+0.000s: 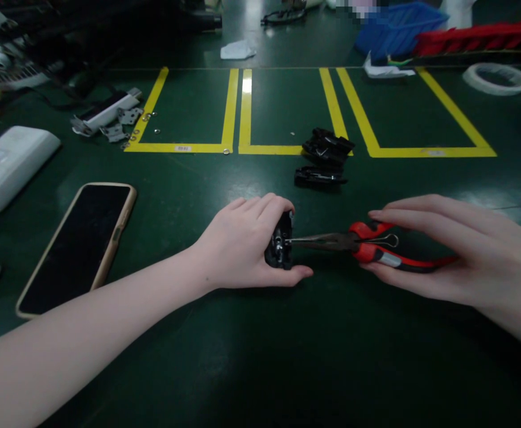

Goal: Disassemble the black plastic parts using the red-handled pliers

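My left hand (247, 244) is wrapped round a small black part (280, 242) with metal bits in it, low over the green table (260, 356). Red-handled long-nose pliers (332, 241) are in my right hand (457, 249), their jaws pointing left. The tips of the pliers reach the open side of the black part; whether they grip anything there is too small to tell. Beyond my hands, more black parts (325, 145) lie together near the yellow tape, one of them (320, 176) slightly closer to me.
A phone (79, 246) lies at the left, with a white casing (19, 163) behind it. Metal brackets (120, 125) and small rings sit by the yellow-taped boxes. At the back right are a blue bin (396, 30), a red rack (483, 38) and a tape roll (496, 78).
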The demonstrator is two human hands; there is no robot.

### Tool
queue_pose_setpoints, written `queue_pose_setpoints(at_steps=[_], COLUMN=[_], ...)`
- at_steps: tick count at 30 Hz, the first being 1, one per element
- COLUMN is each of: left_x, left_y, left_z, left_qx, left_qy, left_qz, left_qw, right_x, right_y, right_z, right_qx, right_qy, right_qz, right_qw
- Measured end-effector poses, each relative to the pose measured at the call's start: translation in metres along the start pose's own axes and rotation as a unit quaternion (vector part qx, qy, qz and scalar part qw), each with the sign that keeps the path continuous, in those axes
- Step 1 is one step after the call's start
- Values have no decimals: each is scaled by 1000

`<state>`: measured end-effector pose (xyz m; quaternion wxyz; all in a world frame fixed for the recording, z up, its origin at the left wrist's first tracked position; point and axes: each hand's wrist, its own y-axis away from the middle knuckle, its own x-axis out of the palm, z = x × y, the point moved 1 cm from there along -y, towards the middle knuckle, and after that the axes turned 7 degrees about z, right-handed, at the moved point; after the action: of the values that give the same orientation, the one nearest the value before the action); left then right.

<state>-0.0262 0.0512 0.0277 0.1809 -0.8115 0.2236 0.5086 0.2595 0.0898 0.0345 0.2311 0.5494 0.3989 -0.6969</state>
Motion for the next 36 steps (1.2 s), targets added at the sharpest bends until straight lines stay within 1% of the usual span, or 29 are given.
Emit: queue_pose_setpoints(at_steps=[3, 4, 7, 12, 18, 24, 29, 36], left_x=[0, 1, 1, 2, 2, 2, 2, 2], left_y=[1, 1, 1, 1, 1, 0, 0, 0], left_z=[0, 0, 0, 1, 2, 2, 2, 2], left_qx=[6, 7, 11, 20, 25, 21, 20, 22], left_qy=[5, 6, 6, 1, -4, -1, 3, 1], left_qz=[-6, -9, -18, -19, -19, -15, -9, -9], left_qw=[1000, 1000, 1000, 1000, 1000, 1000, 1000, 1000], right_x=[1, 1, 5, 7, 7, 7, 6, 5], right_y=[-1, -1, -1, -1, -2, -1, -3, -2], right_z=[0, 1, 1, 2, 3, 3, 3, 3], right_qx=[-42, -41, -1, -19, -9, -21, -43, -20], right_qy=[-2, -7, -20, -30, -33, -20, -15, -13], right_qz=[-25, -27, -10, -30, -28, -24, -34, -19], right_qw=[999, 999, 1000, 999, 999, 999, 998, 1000])
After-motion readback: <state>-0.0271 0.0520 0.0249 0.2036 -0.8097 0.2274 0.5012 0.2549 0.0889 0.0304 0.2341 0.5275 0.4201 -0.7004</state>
